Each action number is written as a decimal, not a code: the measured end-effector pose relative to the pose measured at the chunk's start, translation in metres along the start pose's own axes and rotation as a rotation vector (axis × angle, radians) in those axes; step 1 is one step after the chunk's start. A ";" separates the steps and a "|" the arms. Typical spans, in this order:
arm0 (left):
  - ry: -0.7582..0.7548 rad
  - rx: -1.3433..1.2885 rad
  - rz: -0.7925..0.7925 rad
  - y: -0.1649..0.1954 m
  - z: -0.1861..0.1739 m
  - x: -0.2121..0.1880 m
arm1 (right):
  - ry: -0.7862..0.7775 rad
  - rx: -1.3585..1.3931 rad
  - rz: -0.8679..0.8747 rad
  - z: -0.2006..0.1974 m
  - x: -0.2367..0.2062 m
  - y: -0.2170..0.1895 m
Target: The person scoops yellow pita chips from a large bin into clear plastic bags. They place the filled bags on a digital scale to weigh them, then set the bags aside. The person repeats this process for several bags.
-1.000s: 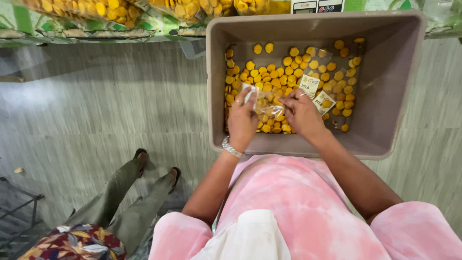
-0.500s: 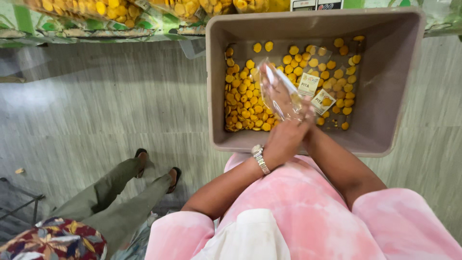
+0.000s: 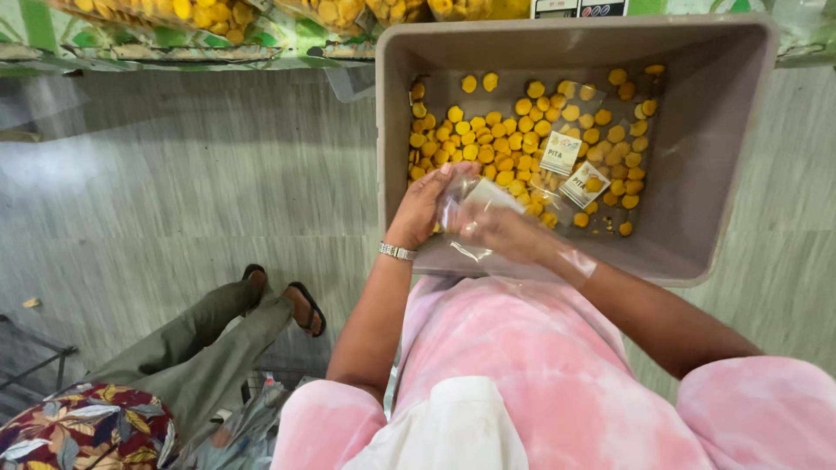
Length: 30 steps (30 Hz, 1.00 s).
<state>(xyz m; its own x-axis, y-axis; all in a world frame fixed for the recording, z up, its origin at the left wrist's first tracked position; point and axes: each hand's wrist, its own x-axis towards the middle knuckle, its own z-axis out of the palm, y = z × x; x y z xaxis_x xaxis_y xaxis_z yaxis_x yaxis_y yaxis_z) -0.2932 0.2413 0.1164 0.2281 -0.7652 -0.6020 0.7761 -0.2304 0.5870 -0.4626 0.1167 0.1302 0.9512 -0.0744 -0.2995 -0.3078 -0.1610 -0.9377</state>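
Clear plastic bag held between both hands at the near edge of the grey-brown tub, just above its rim and over the person's lap. Left hand pinching the bag's left side, grip closed on the film, thumb and fingers pointing up towards the tub's contents; metal wristband on that wrist. Right hand partly seen through the film, grip closed on the bag's lower right part. Small round yellow pieces spread in one layer across the tub floor, densest at left and centre. Two small white labelled packets lying among the pieces, right of centre. Pink and white tie-dye clothing in the foreground. Another person's legs in olive trousers and sandals on the grey floor, lower left. Bags of yellow pieces on a shelf along the top edge.
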 end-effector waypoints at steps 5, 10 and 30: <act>-0.035 -0.066 0.068 -0.007 0.004 -0.001 | 0.236 -0.065 0.034 -0.007 -0.001 -0.019; 0.165 -0.087 0.202 -0.016 0.003 0.006 | 0.046 -0.004 -0.040 -0.006 0.004 -0.023; -0.015 0.121 0.272 0.000 0.042 -0.008 | 0.210 -0.479 -0.117 -0.053 -0.025 -0.058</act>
<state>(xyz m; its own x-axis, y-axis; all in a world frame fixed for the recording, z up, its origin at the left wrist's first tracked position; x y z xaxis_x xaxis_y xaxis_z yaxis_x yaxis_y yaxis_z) -0.3193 0.2222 0.1435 0.4088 -0.8172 -0.4062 0.6118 -0.0849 0.7865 -0.4695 0.0758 0.2018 0.9701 -0.2160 -0.1103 -0.2220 -0.6075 -0.7627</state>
